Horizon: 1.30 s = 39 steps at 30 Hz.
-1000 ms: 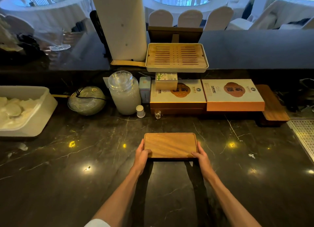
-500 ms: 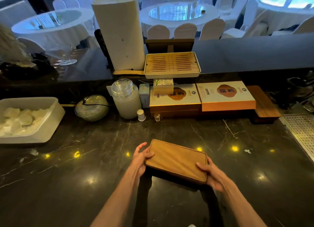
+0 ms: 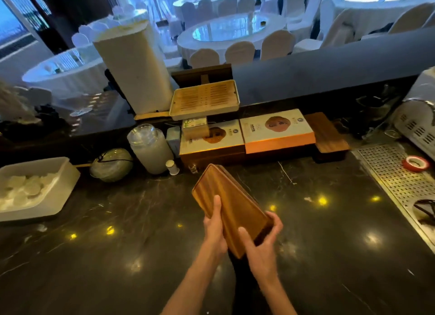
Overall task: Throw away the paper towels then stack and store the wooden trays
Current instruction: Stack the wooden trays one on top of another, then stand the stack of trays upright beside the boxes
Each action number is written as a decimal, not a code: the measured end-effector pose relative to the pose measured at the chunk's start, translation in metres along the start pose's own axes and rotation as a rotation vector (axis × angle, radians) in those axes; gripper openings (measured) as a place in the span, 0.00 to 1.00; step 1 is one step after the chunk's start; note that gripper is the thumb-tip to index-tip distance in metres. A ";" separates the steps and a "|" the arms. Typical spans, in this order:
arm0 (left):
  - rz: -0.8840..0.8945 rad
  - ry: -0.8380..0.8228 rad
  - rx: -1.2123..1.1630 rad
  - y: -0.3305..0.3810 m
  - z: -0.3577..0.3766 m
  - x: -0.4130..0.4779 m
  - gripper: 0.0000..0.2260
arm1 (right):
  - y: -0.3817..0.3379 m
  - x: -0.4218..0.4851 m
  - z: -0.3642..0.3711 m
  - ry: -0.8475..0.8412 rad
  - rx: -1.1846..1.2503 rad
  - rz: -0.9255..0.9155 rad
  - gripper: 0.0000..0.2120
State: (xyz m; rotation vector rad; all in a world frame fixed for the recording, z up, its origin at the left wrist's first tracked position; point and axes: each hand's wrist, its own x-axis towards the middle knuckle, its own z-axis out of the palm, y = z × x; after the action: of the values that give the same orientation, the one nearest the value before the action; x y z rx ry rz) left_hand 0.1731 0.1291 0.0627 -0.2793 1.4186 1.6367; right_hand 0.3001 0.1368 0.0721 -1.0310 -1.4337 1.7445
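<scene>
A stack of brown wooden trays (image 3: 228, 201) is lifted off the dark marble counter (image 3: 117, 256) and turned so its long side points away from me, up and to the left. My left hand (image 3: 214, 230) grips its left long edge, thumb on top. My right hand (image 3: 261, 244) holds the near short end, fingers wrapped under it. Another dark wooden tray (image 3: 327, 133) lies at the back right, beside the boxes. A slatted bamboo tray (image 3: 204, 100) sits on the raised ledge.
Two flat orange-and-white boxes (image 3: 275, 131) line the back. A glass jar (image 3: 150, 147), a small white cup (image 3: 172, 167) and a wrapped bowl (image 3: 111, 164) stand left of them. A white tub (image 3: 54, 194) is at far left. A perforated metal drain (image 3: 397, 185) with red tape (image 3: 415, 163) lies at right.
The tray stack was lying flat and square on the counter under both hands; it has been lifted and rotated clockwise, and my right hand shifted to its near end.
</scene>
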 end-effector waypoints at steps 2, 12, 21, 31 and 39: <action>-0.094 -0.128 0.063 -0.003 -0.003 -0.004 0.41 | -0.002 -0.019 -0.026 -0.132 -0.277 -0.213 0.36; -0.027 -0.396 0.242 -0.085 0.018 -0.078 0.14 | -0.082 0.005 -0.120 -0.474 -0.712 -0.776 0.19; -0.270 -0.475 0.111 -0.143 0.031 -0.151 0.35 | -0.100 -0.003 -0.158 -0.365 -0.505 -0.135 0.18; 0.292 -0.161 0.430 -0.152 0.094 -0.179 0.37 | -0.056 -0.075 -0.251 -0.387 -0.110 0.425 0.37; 0.297 -0.285 0.554 -0.162 0.228 -0.121 0.33 | -0.070 0.011 -0.333 -0.116 -0.124 0.281 0.39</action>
State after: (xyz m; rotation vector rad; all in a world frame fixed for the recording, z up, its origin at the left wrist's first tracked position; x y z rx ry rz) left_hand 0.4463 0.2548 0.1086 0.4831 1.6715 1.3664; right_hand 0.5863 0.3169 0.1074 -1.2657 -1.5452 1.9603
